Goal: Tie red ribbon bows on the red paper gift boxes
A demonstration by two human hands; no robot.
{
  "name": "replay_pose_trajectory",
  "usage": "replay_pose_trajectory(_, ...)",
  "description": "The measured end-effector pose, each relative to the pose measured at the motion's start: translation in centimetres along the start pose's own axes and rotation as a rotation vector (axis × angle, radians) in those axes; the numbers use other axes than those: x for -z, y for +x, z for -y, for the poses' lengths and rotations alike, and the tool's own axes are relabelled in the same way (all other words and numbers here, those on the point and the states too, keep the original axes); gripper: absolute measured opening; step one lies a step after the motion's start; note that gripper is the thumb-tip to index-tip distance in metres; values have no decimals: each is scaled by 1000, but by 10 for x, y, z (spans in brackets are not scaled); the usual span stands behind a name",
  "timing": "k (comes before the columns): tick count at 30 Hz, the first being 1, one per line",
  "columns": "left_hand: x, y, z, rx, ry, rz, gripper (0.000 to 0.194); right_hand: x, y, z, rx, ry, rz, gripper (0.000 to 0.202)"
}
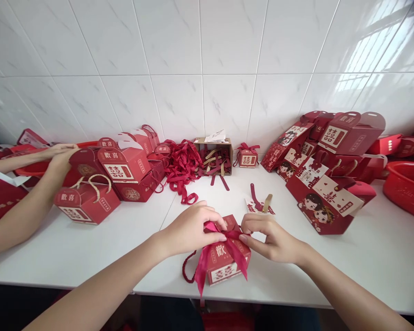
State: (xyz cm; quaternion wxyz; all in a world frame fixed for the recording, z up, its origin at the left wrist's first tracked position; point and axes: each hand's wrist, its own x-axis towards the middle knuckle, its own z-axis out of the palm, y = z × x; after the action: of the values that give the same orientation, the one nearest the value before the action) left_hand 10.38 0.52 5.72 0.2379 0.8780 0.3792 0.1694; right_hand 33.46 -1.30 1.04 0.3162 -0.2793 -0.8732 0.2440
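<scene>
In front of me on the white table sits a small red gift box [224, 257] with white and gold Chinese characters. A red ribbon [239, 257] is tied in a bow on its top, with two tails hanging over the near side. My left hand [196, 228] pinches the bow's left loop between thumb and fingers. On the other side my right hand [272, 236] pinches the right part of the bow. A dark red cord handle [188, 269] sticks out at the box's left.
Behind lie a heap of red ribbons [184, 161], a cardboard box [231, 154] of strips and a finished bowed box [247, 156]. Gift boxes [124, 168] stand left, more boxes [331, 207] and a red basket [405, 193] right. Another person's arms [34, 207] reach in from the left.
</scene>
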Motion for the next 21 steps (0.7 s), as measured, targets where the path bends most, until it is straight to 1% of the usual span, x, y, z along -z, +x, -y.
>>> replay_pose_trajectory(4, 5, 5, -3, -35, 156, 27, 22, 0, -2, 0, 4, -30, 24, 26)
replay_pose_trajectory(6, 7, 6, -4, -56, 180, 41, 21, -1, -2, 0, 4, -33, 25, 25)
replay_pose_trajectory(10, 8, 7, -7, -71, 125, 75, 12, 0, -2, 1, 13, -29, 25, 24)
replay_pose_trajectory(13, 7, 7, -7, -33, 58, 101, 9, 0, -3, 2, 22, -12, 30, 23)
replay_pose_trajectory(16, 5, 7, -6, -8, -22, 87, 11, 0, -4, 2, 26, 5, 27, 22)
replay_pose_trajectory(21, -4, 7, -2, 17, -132, 23, 22, 0, -4, 1, 19, 22, 17, 23)
